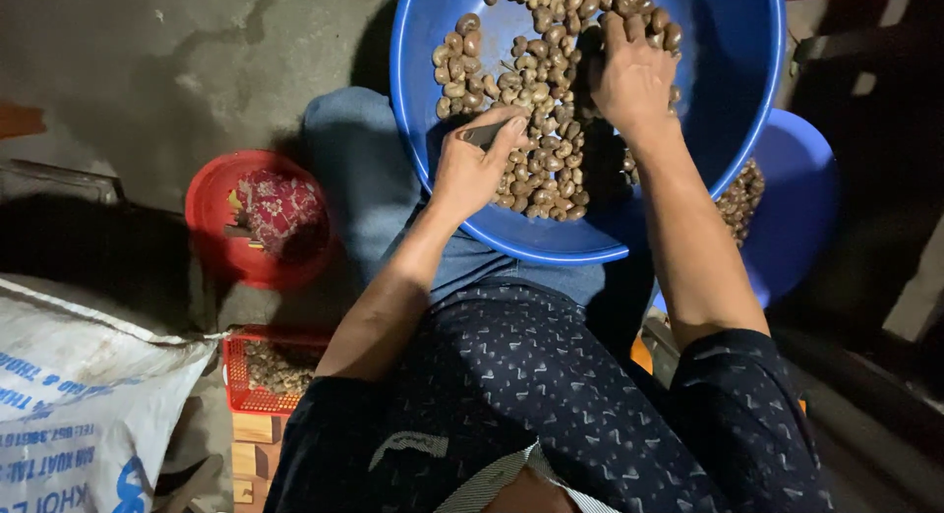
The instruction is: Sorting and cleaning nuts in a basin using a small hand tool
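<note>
A big blue basin (728, 90) rests on my lap, holding a heap of brown cashew nuts (546, 75). At the basin's near rim, my left hand (474, 164) grips a small dark tool (484, 134), its tip among the nuts. My right hand (629, 70) lies palm down on the heap farther in, fingers curled into the nuts. What the fingers hold is hidden.
A second blue basin (796, 208) with more nuts sits lower right, partly under the first. A red bowl (211, 213) with a patterned red cloth stands on the floor left. Below it is a red mesh crate (236, 370) of nuts, and a white sack (79, 395) lies lower left.
</note>
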